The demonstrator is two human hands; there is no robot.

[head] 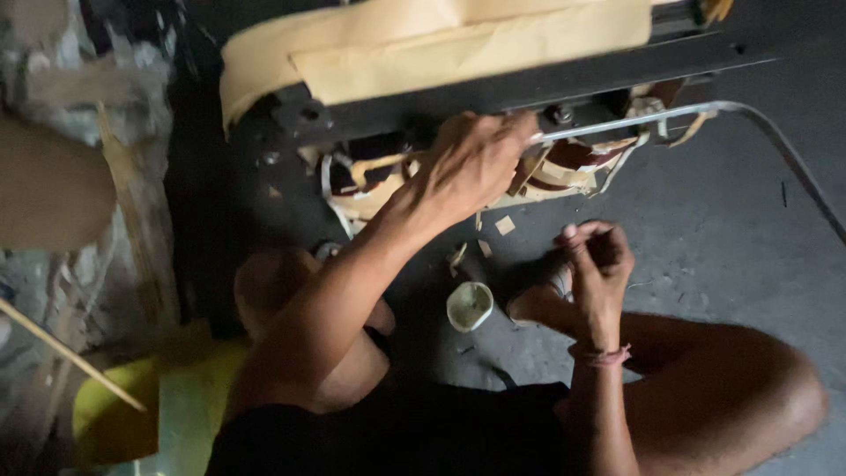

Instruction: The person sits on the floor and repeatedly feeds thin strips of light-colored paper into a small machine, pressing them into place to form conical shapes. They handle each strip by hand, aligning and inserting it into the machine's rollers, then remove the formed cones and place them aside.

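Paper strips [374,189] look light, easily torn; left hand [471,163] grips them under the black frame [493,92], right hand [599,264] curled, contents unclear.

Small pale cup [469,306] on floor; yellow seat [115,405] leftward

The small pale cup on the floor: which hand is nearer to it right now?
Right. The right hand hovers just right of the small pale cup, fingers curled. The left hand is up at the dark metal frame, farther away.
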